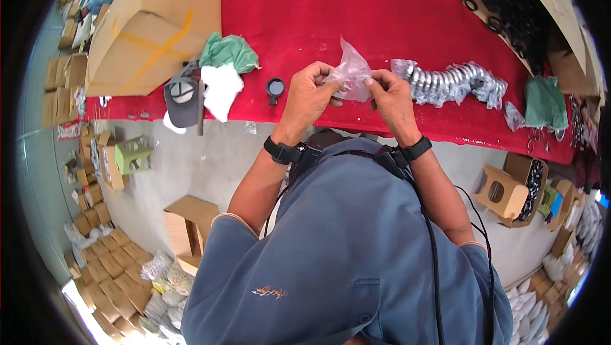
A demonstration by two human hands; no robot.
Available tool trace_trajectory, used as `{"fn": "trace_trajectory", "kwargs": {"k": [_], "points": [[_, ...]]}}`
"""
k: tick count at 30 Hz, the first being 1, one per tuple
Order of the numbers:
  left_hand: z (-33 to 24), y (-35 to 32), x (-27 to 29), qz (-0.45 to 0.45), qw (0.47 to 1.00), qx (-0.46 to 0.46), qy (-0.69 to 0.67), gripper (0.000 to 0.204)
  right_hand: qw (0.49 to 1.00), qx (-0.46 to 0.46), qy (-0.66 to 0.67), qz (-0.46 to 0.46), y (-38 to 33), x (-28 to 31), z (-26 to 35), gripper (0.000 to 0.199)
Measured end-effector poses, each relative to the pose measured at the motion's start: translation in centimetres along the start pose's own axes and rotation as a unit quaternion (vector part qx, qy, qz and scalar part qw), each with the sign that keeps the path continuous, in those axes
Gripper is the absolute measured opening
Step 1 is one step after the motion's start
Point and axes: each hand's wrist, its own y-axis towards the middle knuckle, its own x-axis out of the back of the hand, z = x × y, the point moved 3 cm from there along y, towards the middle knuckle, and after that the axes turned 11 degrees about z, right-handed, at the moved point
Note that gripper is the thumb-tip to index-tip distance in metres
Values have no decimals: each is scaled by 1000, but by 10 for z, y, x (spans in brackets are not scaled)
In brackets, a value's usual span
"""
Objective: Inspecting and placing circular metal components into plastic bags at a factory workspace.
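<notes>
Between both hands, over the near edge of the red-covered table (305,20), is a small clear plastic bag (354,71). My left hand (310,94) pinches its left side, thumb against fingers. On the other side my right hand (391,98) grips the bag between thumb and forefinger. Whether anything lies inside the bag I cannot tell. Left of my hands rests a small black round piece with a short stem (275,89). To the right, a row of shiny metal ring-like parts in clear wrapping (455,82) stretches along the table.
A large cardboard box (153,27) stands at the table's left, beside a green bag (229,52), white cloth (221,90) and grey cap (182,100). At right are a box of black parts (515,11) and another green bag (545,103). Cardboard boxes (191,224) stand on the floor.
</notes>
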Motion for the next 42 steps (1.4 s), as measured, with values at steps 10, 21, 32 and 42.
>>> {"fn": "trace_trajectory", "kwargs": {"k": [10,21,32,42], "points": [[37,-87,126,-235,968,27,83,19,986,-126,-13,112,51,-73,-51,25],[103,-236,252,-456,867,151,133,18,886,-52,-410,211,129,-179,-184,46],[103,-224,280,-406,815,273,312,23,870,-316,-366,98,152,-279,-170,83],[102,-174,295,-283,831,285,384,17,798,-29,-569,195,159,-274,-151,10]]}}
